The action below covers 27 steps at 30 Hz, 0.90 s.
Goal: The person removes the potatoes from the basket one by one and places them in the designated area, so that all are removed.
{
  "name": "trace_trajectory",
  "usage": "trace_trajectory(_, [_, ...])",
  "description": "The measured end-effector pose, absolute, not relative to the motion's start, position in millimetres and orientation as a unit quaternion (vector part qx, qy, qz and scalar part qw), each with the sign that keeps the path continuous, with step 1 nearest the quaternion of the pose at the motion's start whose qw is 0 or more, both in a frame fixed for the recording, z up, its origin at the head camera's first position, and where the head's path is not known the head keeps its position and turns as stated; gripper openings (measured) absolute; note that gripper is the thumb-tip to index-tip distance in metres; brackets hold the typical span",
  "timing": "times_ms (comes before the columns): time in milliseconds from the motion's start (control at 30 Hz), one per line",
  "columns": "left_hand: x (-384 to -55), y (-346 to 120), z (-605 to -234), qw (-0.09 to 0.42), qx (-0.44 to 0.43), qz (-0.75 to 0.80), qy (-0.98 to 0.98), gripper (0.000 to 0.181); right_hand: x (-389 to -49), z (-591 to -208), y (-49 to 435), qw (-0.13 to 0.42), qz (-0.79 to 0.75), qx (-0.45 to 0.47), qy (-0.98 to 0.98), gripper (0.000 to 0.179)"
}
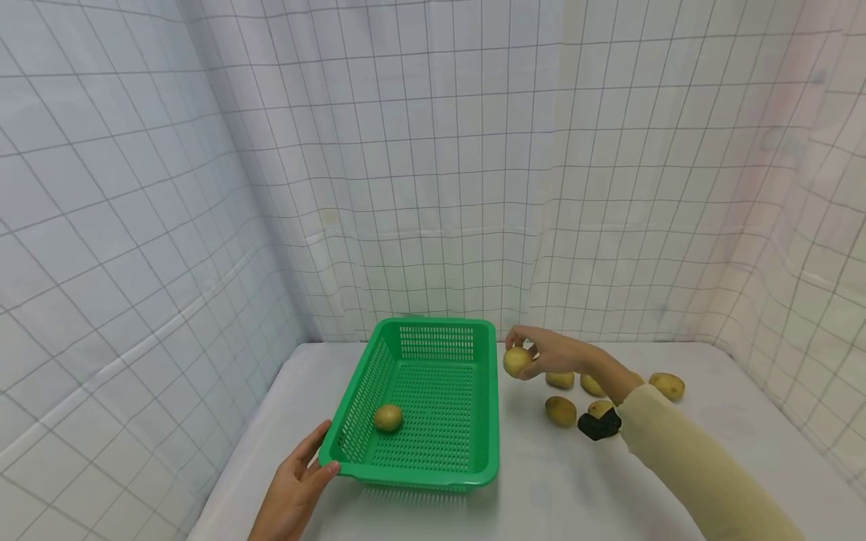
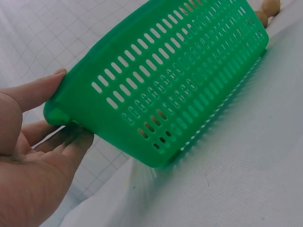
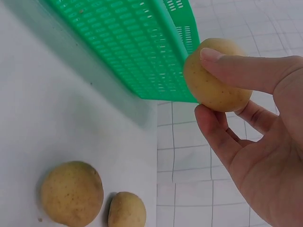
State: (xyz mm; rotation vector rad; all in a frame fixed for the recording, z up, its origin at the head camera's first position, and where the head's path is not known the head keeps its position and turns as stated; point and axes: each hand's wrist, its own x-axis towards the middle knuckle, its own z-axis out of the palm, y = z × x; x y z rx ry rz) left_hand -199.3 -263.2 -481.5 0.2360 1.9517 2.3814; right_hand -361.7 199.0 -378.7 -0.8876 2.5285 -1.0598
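Observation:
A green plastic basket (image 1: 426,479) with slotted walls stands on the white table, and one potato (image 1: 389,418) lies inside it toward the left. My left hand (image 1: 292,485) grips the basket's near left corner; the left wrist view shows the thumb on one side of the rim and fingers beneath it. Just outside the right rim, my right hand (image 1: 551,352) holds a potato (image 3: 218,74) between thumb and fingers, raised above the table. Below that hand, the right wrist view shows two more potatoes, a larger one (image 3: 72,194) and a smaller one (image 3: 127,210).
Several potatoes lie on the table right of the basket, among them one (image 1: 561,411) nearer and one (image 1: 667,386) farther right. A black object (image 1: 599,424) appears beside my right sleeve (image 1: 697,462), partly covering a potato. White grid-patterned curtains (image 1: 433,188) enclose the table.

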Motion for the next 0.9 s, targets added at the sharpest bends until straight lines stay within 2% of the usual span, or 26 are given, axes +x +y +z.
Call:
trace_trajectory(300, [-198.9,-262.8,-480.5,0.029,0.073,0.773,0.63,0.078,-355.8,-386.7,220.9,0.127,-0.372,-0.27,0.879,0.043])
trace_trajectory(900, [-199.3,-263.0,-481.0,0.028,0.078,0.774,0.628,0.077,-342.3,-395.4,255.6,0.113,-0.367,-0.277,0.881,0.041])
